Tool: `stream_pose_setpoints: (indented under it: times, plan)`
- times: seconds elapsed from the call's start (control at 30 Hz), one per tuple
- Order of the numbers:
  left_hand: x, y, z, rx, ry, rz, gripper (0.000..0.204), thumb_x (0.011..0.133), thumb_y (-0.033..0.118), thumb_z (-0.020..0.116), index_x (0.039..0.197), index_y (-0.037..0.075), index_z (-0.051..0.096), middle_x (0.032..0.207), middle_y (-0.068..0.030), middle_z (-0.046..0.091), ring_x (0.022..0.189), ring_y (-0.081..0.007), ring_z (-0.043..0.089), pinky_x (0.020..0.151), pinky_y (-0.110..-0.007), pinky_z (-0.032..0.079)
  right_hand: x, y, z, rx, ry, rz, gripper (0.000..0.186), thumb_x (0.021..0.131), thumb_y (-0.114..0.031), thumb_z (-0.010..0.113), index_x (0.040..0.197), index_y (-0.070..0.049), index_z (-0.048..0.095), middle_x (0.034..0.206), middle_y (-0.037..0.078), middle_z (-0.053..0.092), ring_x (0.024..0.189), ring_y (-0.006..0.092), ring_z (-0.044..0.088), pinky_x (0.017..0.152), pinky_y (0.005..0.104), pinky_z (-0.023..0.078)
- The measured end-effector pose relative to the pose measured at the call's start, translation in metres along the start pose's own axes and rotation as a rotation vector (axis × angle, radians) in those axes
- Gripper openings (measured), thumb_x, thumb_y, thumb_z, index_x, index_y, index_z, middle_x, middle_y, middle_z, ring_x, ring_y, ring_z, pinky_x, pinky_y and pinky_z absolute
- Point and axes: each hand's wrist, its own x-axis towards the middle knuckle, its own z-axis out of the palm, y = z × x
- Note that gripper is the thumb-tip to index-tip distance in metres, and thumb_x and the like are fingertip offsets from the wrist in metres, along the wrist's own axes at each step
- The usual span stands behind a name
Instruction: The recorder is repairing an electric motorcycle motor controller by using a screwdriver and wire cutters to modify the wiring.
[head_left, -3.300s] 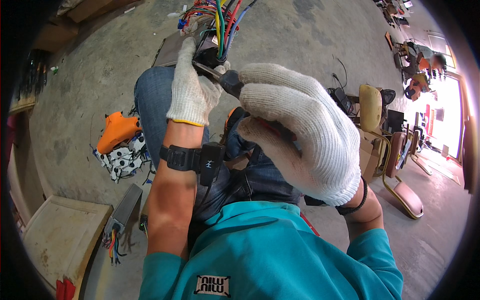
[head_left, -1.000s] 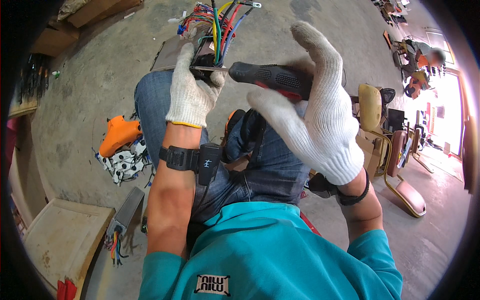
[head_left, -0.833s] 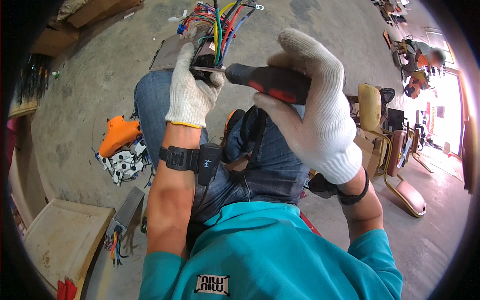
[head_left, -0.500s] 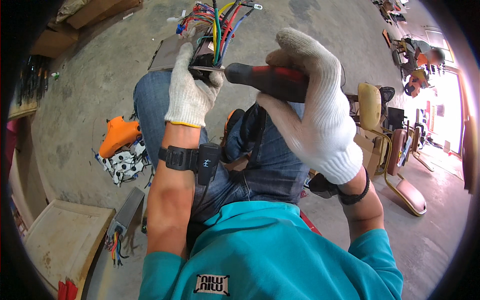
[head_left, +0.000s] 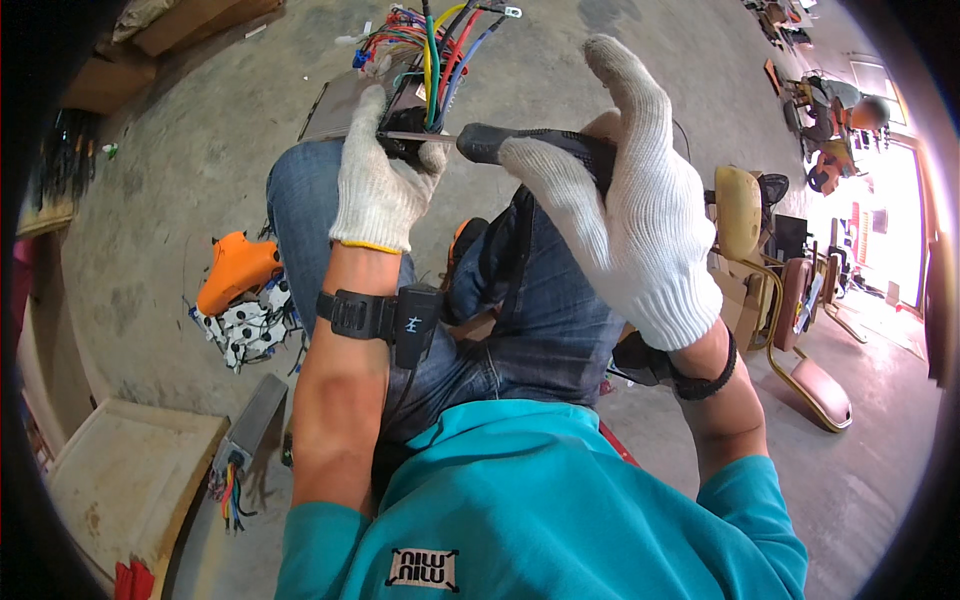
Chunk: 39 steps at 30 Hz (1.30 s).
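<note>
My left hand [head_left: 385, 190], in a white knit glove, grips a grey metal controller box [head_left: 340, 105] near my raised knee, thumb along its face. Thick coloured wires [head_left: 433, 65] rise from the box's dark end. My right hand [head_left: 640, 235], also gloved, holds a black and red screwdriver [head_left: 485, 142] by its handle, thumb against it and index finger raised beyond it. The screwdriver's thin shaft lies horizontally, reaching the box end beside my left fingers. Its tip is hard to make out there.
On the floor at left are an orange plastic part [head_left: 240, 270], white parts [head_left: 250, 335], another wired controller [head_left: 255, 425] and a pale board [head_left: 130, 450]. Cardboard [head_left: 200, 25] lies upper left. Chairs [head_left: 740, 210] stand at right; a co-worker [head_left: 840, 115] is near a bright doorway.
Over three seconds my right fingers have loosened and the screwdriver has swung more horizontal. In the last half second the thumb moved over the handle and the index finger rose. My left hand barely moved.
</note>
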Motion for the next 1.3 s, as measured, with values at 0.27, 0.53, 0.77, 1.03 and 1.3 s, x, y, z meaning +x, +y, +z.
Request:
stream_pose_setpoints:
  times: [0.27,0.53,0.77,1.03,1.3]
  plan:
    - [0.004,-0.001,0.005,0.01,0.054,0.014,0.038,0.102,0.039,0.063,0.115,0.004,0.065,0.093,-0.0063,0.071,0.067,-0.0151,0.068,0.045,-0.025,0.055,0.001,0.016,0.003,0.027,0.031,-0.331,0.079,0.086,-0.009,0.078,0.152,-0.002,0.036,0.13,0.019,0.061,0.112,0.0271,0.068,0.096,0.0365,0.056]
    - [0.001,-0.002,0.009,-0.004,0.058,0.02,0.039,0.102,0.041,0.063,0.114,0.003,0.064,0.092,-0.0064,0.07,0.067,-0.0151,0.068,0.044,-0.026,0.056,0.009,0.025,0.0,-0.02,0.034,-0.525,0.08,0.083,-0.003,0.079,0.151,-0.002,0.038,0.13,0.018,0.06,0.109,0.025,0.068,0.094,0.0353,0.055]
    - [0.004,-0.001,0.001,0.046,0.0,-0.015,0.032,0.103,0.034,0.062,0.121,0.008,0.064,0.105,-0.0061,0.073,0.087,-0.0172,0.073,0.072,-0.032,0.062,0.003,0.012,-0.005,0.146,-0.023,-0.228,0.076,0.081,0.003,0.078,0.147,-0.003,0.042,0.123,0.016,0.061,0.11,0.0243,0.067,0.095,0.0359,0.056]
    - [0.005,-0.004,0.003,-0.012,0.01,0.019,0.038,0.101,0.04,0.064,0.112,0.004,0.065,0.09,-0.0072,0.07,0.066,-0.0156,0.068,0.044,-0.026,0.057,0.002,0.003,0.0,0.077,0.041,-0.245,0.072,0.084,-0.001,0.079,0.146,-0.003,0.042,0.121,0.015,0.065,0.104,0.0255,0.071,0.093,0.0382,0.058]
    - [0.007,-0.003,0.001,-0.003,-0.036,-0.011,0.037,0.103,0.038,0.062,0.117,0.005,0.064,0.098,-0.0071,0.072,0.075,-0.0166,0.071,0.051,-0.027,0.058,0.002,0.008,0.002,-0.033,0.051,-0.172,0.08,0.084,-0.004,0.081,0.149,-0.005,0.036,0.122,0.019,0.066,0.108,0.0272,0.072,0.094,0.0374,0.058]
